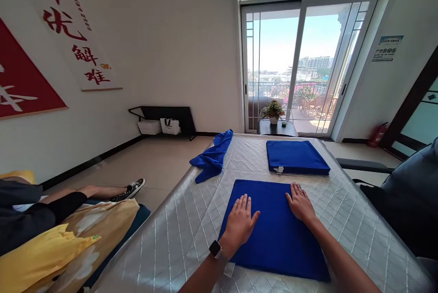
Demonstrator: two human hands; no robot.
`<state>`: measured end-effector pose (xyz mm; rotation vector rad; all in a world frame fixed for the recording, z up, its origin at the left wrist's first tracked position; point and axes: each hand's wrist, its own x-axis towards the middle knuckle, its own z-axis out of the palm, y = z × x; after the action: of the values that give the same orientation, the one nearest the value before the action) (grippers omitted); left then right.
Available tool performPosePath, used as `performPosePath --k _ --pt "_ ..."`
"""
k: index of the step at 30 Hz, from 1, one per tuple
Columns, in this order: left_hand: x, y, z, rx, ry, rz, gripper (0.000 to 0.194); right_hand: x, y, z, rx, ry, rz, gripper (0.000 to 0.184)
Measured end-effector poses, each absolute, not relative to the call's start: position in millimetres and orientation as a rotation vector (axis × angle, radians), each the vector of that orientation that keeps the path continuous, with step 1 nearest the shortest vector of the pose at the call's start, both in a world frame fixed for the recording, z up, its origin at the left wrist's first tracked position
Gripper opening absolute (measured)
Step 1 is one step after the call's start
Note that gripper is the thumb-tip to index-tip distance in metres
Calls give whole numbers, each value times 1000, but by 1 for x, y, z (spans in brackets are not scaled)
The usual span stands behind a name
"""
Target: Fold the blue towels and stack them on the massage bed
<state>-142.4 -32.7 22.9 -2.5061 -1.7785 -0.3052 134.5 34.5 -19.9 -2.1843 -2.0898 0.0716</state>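
A blue fabric piece [273, 233], roughly square and smooth, lies flat in front of me on a silver quilted cover [164, 238]. My left hand [240, 220] rests palm down on its left part, fingers stretched out; a watch [215, 249] is on that wrist. On its upper right edge lies my right hand [300, 202], flat with the fingers extended. A white label [229, 269] pokes out at the lower left corner. Behind it sits a neat stack of blue cloths [296, 156] with a white tag. A crumpled blue cloth [214, 156] lies at the far left edge.
At the left, a person's legs [85, 195] stretch over a tan blanket beside a yellow cloth [37, 256]. A dark bag-like object [414, 192] stands at the right edge. Beyond the far end is a small black table [277, 128] with a potted plant [274, 109].
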Motion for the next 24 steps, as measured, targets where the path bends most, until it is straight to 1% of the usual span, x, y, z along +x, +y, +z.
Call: performPosePath --k 2,5,7,9,12,17,20,24 --pt "-96 -15 26 -2627 -1608 -413 67 136 34 -22 -2179 -2097 51 69" --pt "-33 11 23 -2775 -1434 -512 64 137 34 -22 -2172 -2139 8 66" --pt "-7 25 17 -2802 -1458 -510 63 137 33 -22 -2174 -2147 -1 64" --pt "0 37 9 -2796 -1540 -503 63 136 32 -20 -2190 -2127 10 64" --pt "-25 50 1 -2762 -1635 -520 68 134 32 -18 -2208 -2092 32 65" --pt "-123 63 6 -2537 -1906 -386 67 133 33 -20 -2212 -2065 21 67" --pt "-175 67 13 -2476 -1996 -330 70 134 34 -23 -2205 -2062 31 68" --pt "-202 74 19 -2430 -2021 -219 71 134 34 -24 -2205 -2056 41 68"
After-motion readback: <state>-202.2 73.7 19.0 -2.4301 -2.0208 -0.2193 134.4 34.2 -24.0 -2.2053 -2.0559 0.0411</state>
